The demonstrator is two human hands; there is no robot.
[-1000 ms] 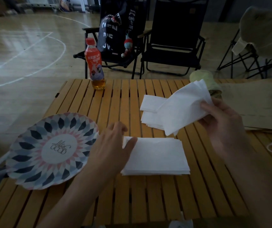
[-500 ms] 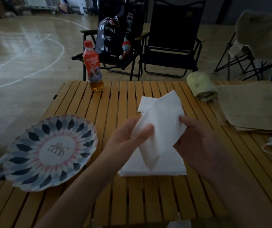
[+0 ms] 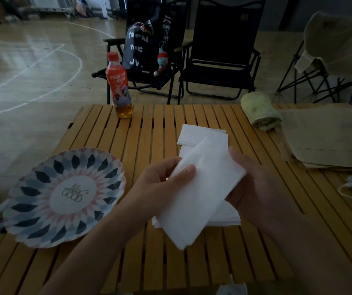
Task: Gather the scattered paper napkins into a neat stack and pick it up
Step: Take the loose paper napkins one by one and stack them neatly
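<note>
Both the left hand [image 3: 162, 184] and right hand [image 3: 255, 184] pinch one paper napkin [image 3: 196, 194] above the stack [image 3: 226, 216] mid-table, likely squaring it before laying it down.

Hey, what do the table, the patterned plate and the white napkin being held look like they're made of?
The table: likely wood or bamboo, separate yellow-brown slats with gaps, smooth finish. The plate: paper or thin plastic, cannot tell which; printed pattern, wavy rim. The held napkin: soft matte tissue paper; it bends limply and looks slightly translucent.
</note>
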